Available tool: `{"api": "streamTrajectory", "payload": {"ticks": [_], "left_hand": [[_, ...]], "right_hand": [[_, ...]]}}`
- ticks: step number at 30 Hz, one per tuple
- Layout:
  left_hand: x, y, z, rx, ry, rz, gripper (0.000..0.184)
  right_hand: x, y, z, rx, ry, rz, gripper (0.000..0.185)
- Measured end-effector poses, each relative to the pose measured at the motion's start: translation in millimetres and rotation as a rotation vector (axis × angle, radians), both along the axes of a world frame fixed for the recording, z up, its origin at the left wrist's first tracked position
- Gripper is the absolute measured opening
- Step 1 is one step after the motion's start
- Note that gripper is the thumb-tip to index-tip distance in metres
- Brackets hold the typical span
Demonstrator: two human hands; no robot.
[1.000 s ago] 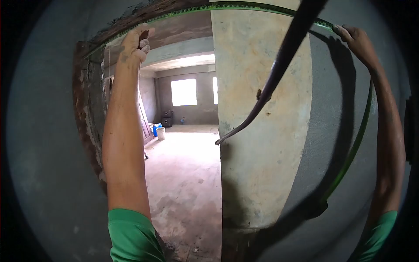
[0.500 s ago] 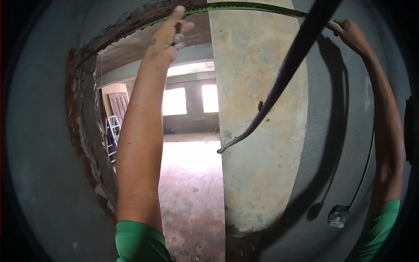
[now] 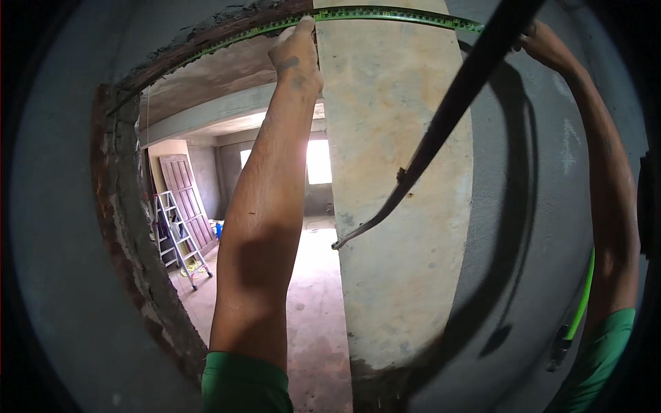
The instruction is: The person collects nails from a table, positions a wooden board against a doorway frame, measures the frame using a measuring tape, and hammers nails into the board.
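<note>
On the left, a rough doorway edge (image 3: 131, 227) frames a far room, where a stepladder (image 3: 180, 237) stands near a leaning brown door (image 3: 187, 199). The left hand (image 3: 297, 54) is raised, a fingertip at the lower edge of the green tape measure (image 3: 382, 14); its other fingers are hidden, so I cannot tell how open they are. The tape stretches across the top, over a pale panel (image 3: 392, 165) and behind a near dark rod (image 3: 444, 124). At right, the right hand (image 3: 549, 51) has its fingers curled closed on the tape, partly hidden; the tape's case (image 3: 558, 350) hangs below, near the right forearm.
</note>
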State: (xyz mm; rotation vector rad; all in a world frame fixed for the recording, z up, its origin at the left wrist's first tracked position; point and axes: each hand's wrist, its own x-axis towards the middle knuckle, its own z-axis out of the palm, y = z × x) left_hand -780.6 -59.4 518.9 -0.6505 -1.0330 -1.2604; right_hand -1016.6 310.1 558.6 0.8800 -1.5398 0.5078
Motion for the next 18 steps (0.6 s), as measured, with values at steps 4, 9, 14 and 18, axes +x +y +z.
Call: {"api": "streamTrajectory", "payload": {"ticks": [4, 9, 14, 18], "left_hand": [[-7, -3, 6, 0.1, 0.028, 0.006, 0.017], [-10, 6, 6, 0.146, 0.077, 0.011, 0.011], [1, -12, 7, 0.099, 0.148, 0.208, 0.011], [12, -2, 3, 0.149, 0.115, 0.098, 0.013]], "right_hand": [[16, -5, 3, 0.046, 0.005, -0.011, 0.03], [-13, -8, 7, 0.132, 0.185, 0.071, 0.034], [-2, -28, -1, 0.081, -0.03, -0.001, 0.041], [-17, -21, -15, 0.083, -0.035, -0.035, 0.04]]}}
